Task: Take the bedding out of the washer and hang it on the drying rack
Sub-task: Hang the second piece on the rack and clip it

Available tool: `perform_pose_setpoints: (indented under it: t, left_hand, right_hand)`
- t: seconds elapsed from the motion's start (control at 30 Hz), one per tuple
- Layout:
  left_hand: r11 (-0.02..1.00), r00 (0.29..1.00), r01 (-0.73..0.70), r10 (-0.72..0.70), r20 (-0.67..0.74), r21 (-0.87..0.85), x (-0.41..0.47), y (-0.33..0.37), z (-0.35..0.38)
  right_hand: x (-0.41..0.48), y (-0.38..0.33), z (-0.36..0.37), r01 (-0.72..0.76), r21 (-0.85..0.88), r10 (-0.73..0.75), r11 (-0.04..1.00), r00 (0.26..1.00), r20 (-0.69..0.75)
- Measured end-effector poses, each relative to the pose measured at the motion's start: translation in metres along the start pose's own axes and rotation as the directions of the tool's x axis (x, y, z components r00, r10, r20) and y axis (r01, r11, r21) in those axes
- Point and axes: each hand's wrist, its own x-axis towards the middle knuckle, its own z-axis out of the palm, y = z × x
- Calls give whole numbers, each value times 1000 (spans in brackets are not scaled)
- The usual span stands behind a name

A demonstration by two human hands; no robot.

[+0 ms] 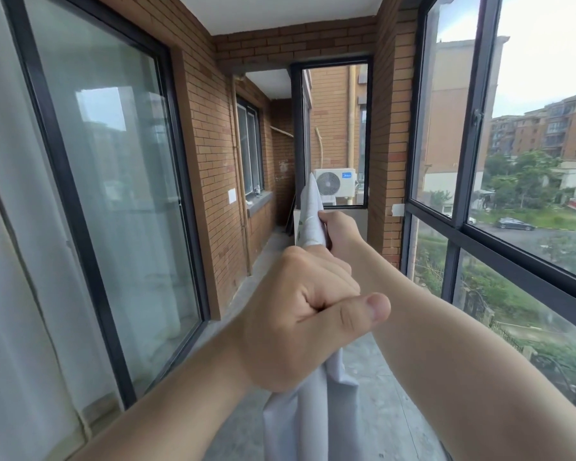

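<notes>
While two hands hold one white sheet [310, 207], left hand [300, 321] fisted round it, right hand [338, 227] gripping its tip, concrete floor [379, 410], brick walls [213, 144]

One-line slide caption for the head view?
Left hand and right hand grip white bedding on a glazed brick balcony.

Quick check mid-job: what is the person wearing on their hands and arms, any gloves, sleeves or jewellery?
The left hand and right hand are bare, with no gloves, rings or watch. The left forearm and right forearm are uncovered as far as the frame reaches; no sleeve edge is in view. The left thumbnail is cut short.
</notes>
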Motion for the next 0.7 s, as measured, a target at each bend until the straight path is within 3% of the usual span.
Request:
perform_pose_setpoints:
  t: [0.17,0.3,0.7]
  left_hand:
    - [1000,1000,18,-18,16,-1,-4,8,0]
    - [999,999,43,-43,20,14,-5,12,0]
    - [990,989,139,-138,55,-13,-1,15,2]
  right_hand:
    - [-10,-7,-2,-52,-43,55,998,995,78]
    - [-11,-13,-1,-12,-101,16,995,999,36]
    - [-3,-10,-7,-33,-8,33,999,999,21]
